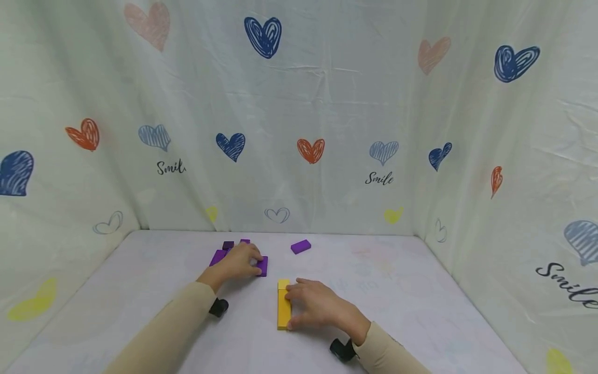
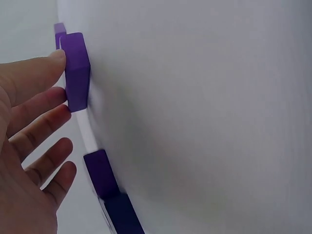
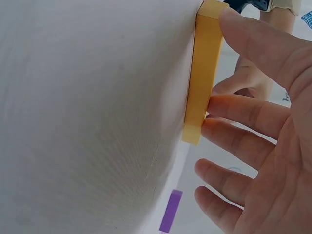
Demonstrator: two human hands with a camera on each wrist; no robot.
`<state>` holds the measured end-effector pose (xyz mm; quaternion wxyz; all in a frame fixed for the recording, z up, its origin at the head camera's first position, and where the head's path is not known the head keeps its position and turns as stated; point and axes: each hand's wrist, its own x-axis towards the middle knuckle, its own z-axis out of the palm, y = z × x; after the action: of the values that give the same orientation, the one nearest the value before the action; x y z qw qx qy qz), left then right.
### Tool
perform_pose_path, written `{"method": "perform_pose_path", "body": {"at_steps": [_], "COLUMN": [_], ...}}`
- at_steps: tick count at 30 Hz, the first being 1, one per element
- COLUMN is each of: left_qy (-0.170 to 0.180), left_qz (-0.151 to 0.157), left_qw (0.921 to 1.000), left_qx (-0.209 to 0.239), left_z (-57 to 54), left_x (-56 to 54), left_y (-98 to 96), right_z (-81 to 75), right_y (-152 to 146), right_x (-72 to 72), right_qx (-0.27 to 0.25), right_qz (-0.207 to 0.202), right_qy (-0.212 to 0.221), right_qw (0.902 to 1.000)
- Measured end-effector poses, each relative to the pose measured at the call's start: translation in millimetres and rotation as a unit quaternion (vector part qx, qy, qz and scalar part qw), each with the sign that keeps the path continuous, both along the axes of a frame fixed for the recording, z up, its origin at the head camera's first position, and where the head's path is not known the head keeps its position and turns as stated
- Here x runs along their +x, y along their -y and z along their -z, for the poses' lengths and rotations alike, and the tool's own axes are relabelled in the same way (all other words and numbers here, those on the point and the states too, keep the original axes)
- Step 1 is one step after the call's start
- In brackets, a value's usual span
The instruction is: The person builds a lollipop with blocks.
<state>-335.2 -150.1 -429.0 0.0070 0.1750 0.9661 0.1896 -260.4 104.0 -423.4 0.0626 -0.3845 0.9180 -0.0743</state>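
My left hand (image 1: 240,262) is at the far left part of the table, its thumb and fingertips touching the near side of a purple block (image 2: 78,73). More purple blocks (image 1: 217,256) lie beside and behind this hand, partly covered by it, and a dark block (image 1: 228,244) sits at their back. At the middle of the table, a long yellow block (image 1: 283,309) points away from me, with a line across it near its far end. My right hand (image 1: 317,304) rests against its right side, thumb at the near end and fingertips farther along, the fingers fairly straight.
A single purple block (image 1: 301,246) lies apart near the back edge of the white table (image 1: 397,291). A white curtain (image 1: 345,104) printed with hearts hangs behind and at both sides. Black wrist cameras (image 1: 343,350) sit under my wrists.
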Motion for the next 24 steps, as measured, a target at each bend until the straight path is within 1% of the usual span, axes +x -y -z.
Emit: {"method": "perform_pose_path", "body": {"at_steps": [3,6,10,12,13,17,19,20,21,24], "left_qy": [0.019,0.035,0.058,0.071,0.078,0.091,0.092,0.091,0.091,0.083], "left_qz": [0.002,0.014,0.023,0.018,0.011,-0.029,-0.04,-0.041,-0.039,-0.018], "left_qw": [0.9997,0.9988,0.9966,0.9948,0.9934,0.9885,0.9878,0.9887,0.9892,0.9918], "left_qx": [0.014,0.031,0.054,0.071,0.083,0.117,0.119,0.112,0.108,0.096], "left_z": [-1.2,-2.3,-0.7,0.4,0.8,0.3,0.4,0.8,1.2,3.4], "left_x": [1.9,3.9,6.0,7.0,7.5,8.4,7.6,6.9,6.1,4.1], "left_y": [-8.9,-16.1,-21.9,-23.7,-24.4,-26.4,-27.1,-27.6,-28.4,-30.9], "right_z": [-0.1,-0.1,0.6,0.9,1.3,1.9,2.4,2.4,2.5,2.6], "right_y": [-1,-1,-2,-2,-2,-1,-1,-1,-2,-2], "right_x": [-0.4,-0.2,-0.4,-0.6,-0.7,-1.1,-1.4,-1.6,-1.8,-2.6], "right_qx": [-0.002,-0.003,-0.005,-0.007,-0.008,-0.008,-0.008,-0.008,-0.008,-0.007], "right_qz": [-0.002,-0.004,-0.004,-0.007,-0.008,-0.012,-0.011,-0.012,-0.013,-0.014], "right_qy": [0.001,0.0,-0.002,-0.003,-0.002,0.0,0.001,0.0,-0.002,-0.007], "right_qw": [1.0,1.0,1.0,0.9999,0.9999,0.9999,0.9999,0.9999,0.9999,0.9998]}}
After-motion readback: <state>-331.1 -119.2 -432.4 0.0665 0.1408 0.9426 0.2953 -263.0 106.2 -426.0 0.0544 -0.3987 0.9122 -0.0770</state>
